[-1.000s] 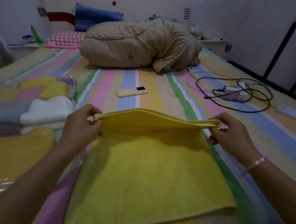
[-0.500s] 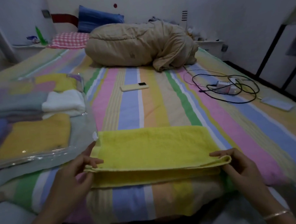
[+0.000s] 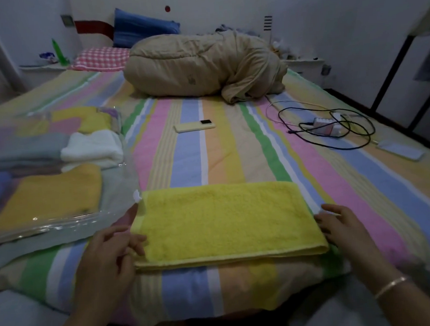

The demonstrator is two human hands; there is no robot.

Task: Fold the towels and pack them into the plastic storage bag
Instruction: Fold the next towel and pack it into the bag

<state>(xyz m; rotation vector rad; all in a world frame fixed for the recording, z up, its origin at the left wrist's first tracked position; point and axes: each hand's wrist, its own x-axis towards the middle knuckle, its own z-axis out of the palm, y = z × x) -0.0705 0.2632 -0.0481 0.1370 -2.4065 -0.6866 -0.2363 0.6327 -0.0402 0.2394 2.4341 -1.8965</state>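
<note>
The yellow towel point(image 3: 225, 220) lies folded flat at the near edge of the bed point(image 3: 194, 164), between the two hands. The left hand point(image 3: 109, 257) rests at its left end, fingers loosely curled and touching the edge, gripping nothing. The right hand point(image 3: 343, 228) lies open beside the right end, fingers spread against the fold. Both forearms reach in from the near side. Just left of the towel sits the clear bag point(image 3: 120, 193), with folded towels point(image 3: 58, 170) stacked inside. Farther off lie a phone point(image 3: 194, 126), tangled cables point(image 3: 332, 128) on the right, and a bundled beige quilt point(image 3: 203, 67).
</note>
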